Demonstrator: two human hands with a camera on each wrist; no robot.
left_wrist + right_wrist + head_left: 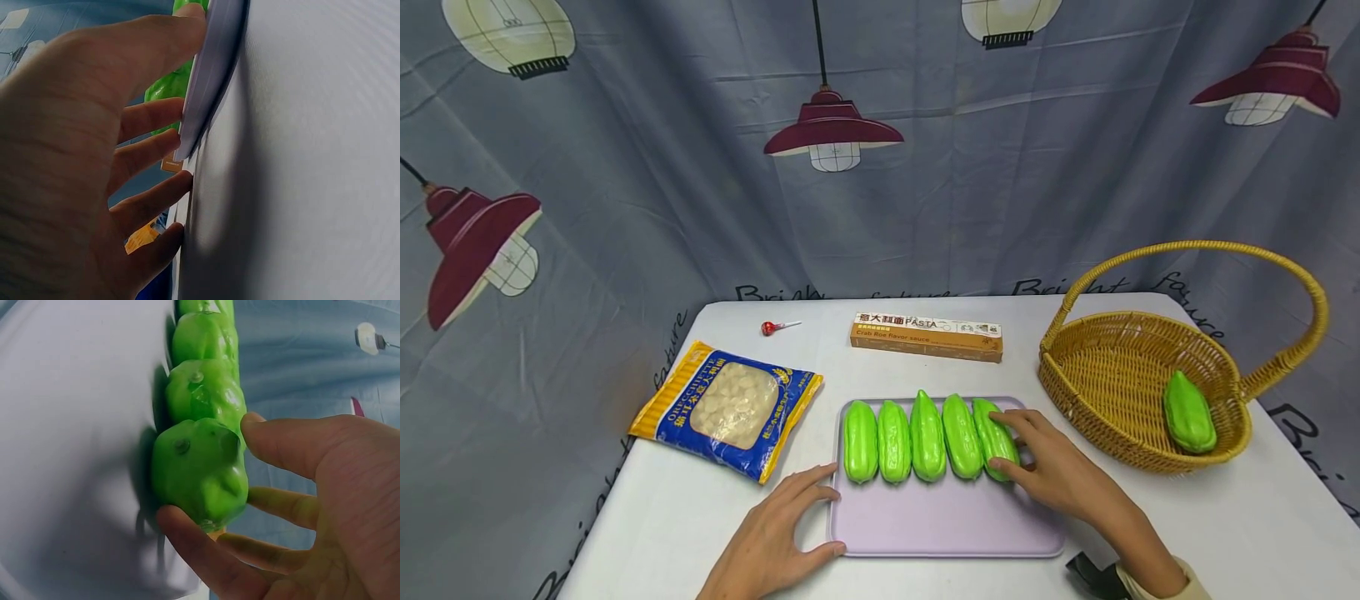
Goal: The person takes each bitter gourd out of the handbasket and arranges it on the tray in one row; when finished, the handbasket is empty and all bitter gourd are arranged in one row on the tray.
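Observation:
Several glossy green ridged fruits stand side by side in a row on a lilac tray; one is the middle fruit. At the row's right end, my right hand holds the last green fruit between its thumb and fingers. That same fruit rests against its neighbour in the right wrist view. My left hand touches the tray's left edge with spread, relaxed fingers. Close up in the left wrist view, fingertips of the left hand meet the tray's rim.
At right stands a wicker basket with a tall handle, one green fruit inside. A blue and yellow pasta bag lies left of the tray. Behind the tray are a pasta box and a red lollipop. A grey curtain hangs behind the white table.

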